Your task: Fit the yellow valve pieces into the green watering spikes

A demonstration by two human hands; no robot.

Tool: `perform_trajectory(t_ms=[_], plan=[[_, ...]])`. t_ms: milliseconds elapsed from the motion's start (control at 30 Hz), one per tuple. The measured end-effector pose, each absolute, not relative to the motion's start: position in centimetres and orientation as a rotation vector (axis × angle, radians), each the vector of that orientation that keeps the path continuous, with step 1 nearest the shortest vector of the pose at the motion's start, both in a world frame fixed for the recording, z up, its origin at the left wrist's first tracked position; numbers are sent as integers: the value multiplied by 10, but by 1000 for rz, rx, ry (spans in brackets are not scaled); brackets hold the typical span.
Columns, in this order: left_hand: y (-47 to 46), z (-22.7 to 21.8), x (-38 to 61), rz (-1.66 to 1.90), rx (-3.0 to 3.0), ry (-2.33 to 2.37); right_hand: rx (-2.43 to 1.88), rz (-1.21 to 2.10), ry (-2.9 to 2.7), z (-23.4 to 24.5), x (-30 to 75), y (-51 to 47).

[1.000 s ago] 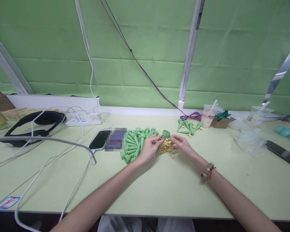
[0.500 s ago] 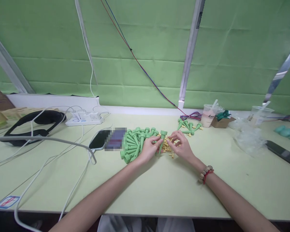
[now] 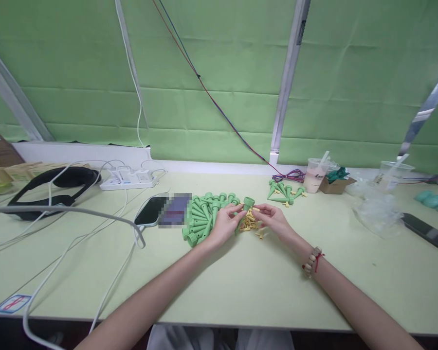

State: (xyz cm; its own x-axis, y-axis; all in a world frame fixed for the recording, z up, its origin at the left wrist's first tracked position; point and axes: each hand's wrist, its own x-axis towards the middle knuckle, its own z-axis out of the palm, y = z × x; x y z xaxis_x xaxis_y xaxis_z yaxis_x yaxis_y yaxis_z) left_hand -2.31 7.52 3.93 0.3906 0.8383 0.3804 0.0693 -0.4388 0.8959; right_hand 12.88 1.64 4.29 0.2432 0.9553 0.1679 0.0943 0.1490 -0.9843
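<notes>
1. Your left hand (image 3: 224, 224) grips a green spike (image 3: 247, 205), tilted above the loose yellow pieces (image 3: 248, 224) mid-table.
2. Your right hand (image 3: 274, 219) pinches a yellow piece (image 3: 256, 209) in its fingertips, beside the spike's top.
3. The cup (image 3: 315, 178) has print too small to read.

The pale green surface (image 3: 241, 287) carries a heap of green cones (image 3: 200, 218), small yellow pieces (image 3: 248, 224), a phone (image 3: 150, 211), a power strip (image 3: 127, 181), a cup (image 3: 315, 177) and a black headset (image 3: 51, 187)

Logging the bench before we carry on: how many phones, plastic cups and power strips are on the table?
Phones: 2
Plastic cups: 2
Power strips: 1
Total: 5
</notes>
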Motion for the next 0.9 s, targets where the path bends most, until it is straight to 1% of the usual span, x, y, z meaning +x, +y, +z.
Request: perform_trajectory(t_ms=[200,267,333,433,567,633,733,900], plan=[[63,48,-21,982,1622,786,-1276,197,-1494,37,131,13],[60,52,-21,966,1586,777,-1263,69,-1548,38,132,12],[58,55,-22,975,1564,771,-1236,41,-1537,39,132,11],[58,56,-22,1021,1561,769,-1234,173,-1430,43,131,12],[62,51,-22,1074,1634,770,-1308,694,-1245,47,132,15],[64,49,-22,1073,1689,753,-1307,888,-1175,47,133,16],[67,46,-23,1086,1739,749,-1260,972,-1098,47,134,17],[67,46,-23,1116,1815,805,-1273,890,-1114,41,134,19]])
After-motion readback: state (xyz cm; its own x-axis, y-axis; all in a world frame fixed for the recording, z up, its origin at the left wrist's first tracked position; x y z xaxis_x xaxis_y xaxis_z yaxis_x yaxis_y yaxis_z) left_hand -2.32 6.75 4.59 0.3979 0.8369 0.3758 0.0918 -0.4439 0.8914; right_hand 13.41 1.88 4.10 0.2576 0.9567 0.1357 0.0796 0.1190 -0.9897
